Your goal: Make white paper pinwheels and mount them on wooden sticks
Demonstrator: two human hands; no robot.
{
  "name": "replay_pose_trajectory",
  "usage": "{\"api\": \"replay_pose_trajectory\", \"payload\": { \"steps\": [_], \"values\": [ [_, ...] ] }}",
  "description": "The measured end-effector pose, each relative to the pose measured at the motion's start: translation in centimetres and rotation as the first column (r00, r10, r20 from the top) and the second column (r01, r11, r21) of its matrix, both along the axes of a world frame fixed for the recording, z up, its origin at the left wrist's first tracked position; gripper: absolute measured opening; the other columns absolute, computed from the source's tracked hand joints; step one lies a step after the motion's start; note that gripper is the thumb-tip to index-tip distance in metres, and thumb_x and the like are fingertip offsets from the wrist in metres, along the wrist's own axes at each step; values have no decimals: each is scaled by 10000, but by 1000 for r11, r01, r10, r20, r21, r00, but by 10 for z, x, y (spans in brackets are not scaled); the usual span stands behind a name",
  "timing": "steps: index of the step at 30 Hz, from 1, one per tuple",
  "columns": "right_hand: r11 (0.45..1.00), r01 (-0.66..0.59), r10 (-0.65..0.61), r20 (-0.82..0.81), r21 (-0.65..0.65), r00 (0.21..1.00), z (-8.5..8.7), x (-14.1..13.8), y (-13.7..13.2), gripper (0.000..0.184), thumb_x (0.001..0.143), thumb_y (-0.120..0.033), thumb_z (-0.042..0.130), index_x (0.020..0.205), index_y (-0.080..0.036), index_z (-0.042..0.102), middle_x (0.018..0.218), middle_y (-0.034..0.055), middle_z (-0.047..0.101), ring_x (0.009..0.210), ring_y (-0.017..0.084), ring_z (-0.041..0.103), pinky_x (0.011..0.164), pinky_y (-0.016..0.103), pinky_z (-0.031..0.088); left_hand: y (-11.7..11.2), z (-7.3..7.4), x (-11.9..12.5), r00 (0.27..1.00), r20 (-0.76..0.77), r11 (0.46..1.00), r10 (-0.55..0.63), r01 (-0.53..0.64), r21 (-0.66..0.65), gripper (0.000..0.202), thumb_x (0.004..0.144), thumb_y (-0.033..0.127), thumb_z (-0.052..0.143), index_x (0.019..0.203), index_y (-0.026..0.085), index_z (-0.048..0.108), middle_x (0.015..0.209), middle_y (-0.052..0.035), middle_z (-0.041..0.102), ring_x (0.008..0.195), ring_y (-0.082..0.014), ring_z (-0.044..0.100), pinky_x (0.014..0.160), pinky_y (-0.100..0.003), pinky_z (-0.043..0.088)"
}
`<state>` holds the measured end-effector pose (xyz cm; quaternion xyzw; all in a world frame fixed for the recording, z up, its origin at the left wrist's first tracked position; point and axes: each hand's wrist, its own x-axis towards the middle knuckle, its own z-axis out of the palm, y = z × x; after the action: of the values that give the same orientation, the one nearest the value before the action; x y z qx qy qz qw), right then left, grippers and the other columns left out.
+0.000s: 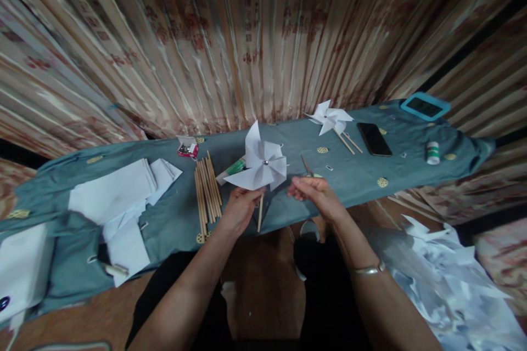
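A white paper pinwheel (262, 163) with a metal pin at its centre stands on a thin wooden stick (260, 211). My left hand (240, 208) is closed round the stick just under the paper blades. My right hand (313, 193) hovers to the right of the pinwheel, its fingers curled together, a little apart from the blades; what it holds, if anything, is hidden. Both hands are over the near edge of a long table covered with blue-grey cloth (177, 214).
Several wooden sticks (207, 191) lie left of my hands, beside white paper sheets (119, 194). A finished pinwheel (330, 118), black phone (374, 139), scissors (308, 168), glue stick (432, 152) and red pin box (188, 149) are on the cloth. Paper scraps (448, 279) pile at right.
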<state>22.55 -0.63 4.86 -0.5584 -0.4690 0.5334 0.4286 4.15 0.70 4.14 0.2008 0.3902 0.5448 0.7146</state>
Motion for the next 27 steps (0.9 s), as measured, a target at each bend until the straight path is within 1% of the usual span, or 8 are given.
{"api": "replay_pose_trajectory", "payload": {
  "steps": [4, 7, 12, 14, 18, 22, 24, 27],
  "values": [
    [941, -331, 335, 46, -69, 941, -9, -22, -10, 443, 718, -607, 690, 736, -167, 743, 700, 19, 699, 602, 117, 539, 603, 253, 414, 1, 4, -4, 999, -8, 999, -45, 45, 23, 274, 426, 149, 887, 659, 156, 743, 674, -3, 721, 650, -104, 605, 677, -220, 454],
    [907, -417, 420, 62, -59, 905, -15, -40, -15, 376, 716, -539, 718, 748, -165, 731, 658, -13, 647, 603, 116, 518, 593, 248, 388, 2, 5, -5, 995, -26, 996, -91, 91, 9, 261, 435, 192, 898, 639, 143, 741, 635, -6, 699, 609, -97, 583, 625, -215, 437],
    [911, -408, 413, 132, -59, 901, -17, -50, -15, 358, 738, -499, 684, 607, -169, 635, 518, -59, 463, 509, 86, 374, 488, 232, 254, 2, 3, -6, 995, -40, 996, -86, 86, -12, 251, 437, 197, 897, 621, 134, 739, 632, -13, 692, 594, -96, 576, 609, -221, 425],
    [918, -392, 396, 145, -56, 907, -18, -48, -13, 379, 743, -522, 663, 599, -174, 622, 511, -59, 446, 501, 87, 356, 481, 236, 239, 1, 0, -6, 993, -82, 997, -80, 80, 4, 258, 457, 211, 895, 666, 140, 762, 663, -27, 714, 625, -108, 591, 640, -229, 433],
    [942, -336, 333, 195, -18, 923, -21, -46, -11, 414, 737, -563, 655, 601, -173, 633, 516, -54, 462, 518, 92, 371, 501, 239, 262, -1, -8, -6, 973, -218, 995, -71, 84, 49, 329, 492, 258, 893, 787, 150, 794, 766, -62, 760, 694, -128, 620, 725, -243, 449],
    [946, -324, 318, 223, -8, 922, -19, -46, -10, 403, 735, -556, 672, 616, -171, 661, 522, -47, 500, 528, 97, 412, 503, 235, 285, -4, -14, -6, 958, -277, 994, -74, 93, 54, 332, 488, 284, 895, 781, 161, 798, 799, -75, 770, 715, -144, 634, 739, -256, 466],
    [939, -344, 343, 169, -24, 924, -13, -38, -9, 409, 715, -570, 693, 627, -171, 681, 535, -36, 552, 520, 97, 443, 506, 234, 316, -5, -14, -6, 956, -284, 993, -78, 99, 61, 324, 495, 285, 894, 778, 160, 798, 793, -80, 769, 706, -142, 631, 719, -251, 465],
    [931, -362, 363, 14, -51, 932, 4, -11, -8, 424, 697, -590, 712, 649, -169, 719, 628, 18, 676, 520, 98, 492, 516, 238, 376, -4, -11, -8, 958, -271, 993, -92, 108, 45, 327, 492, 272, 899, 779, 151, 799, 757, -77, 760, 677, -123, 617, 680, -228, 455]
  ]
}}
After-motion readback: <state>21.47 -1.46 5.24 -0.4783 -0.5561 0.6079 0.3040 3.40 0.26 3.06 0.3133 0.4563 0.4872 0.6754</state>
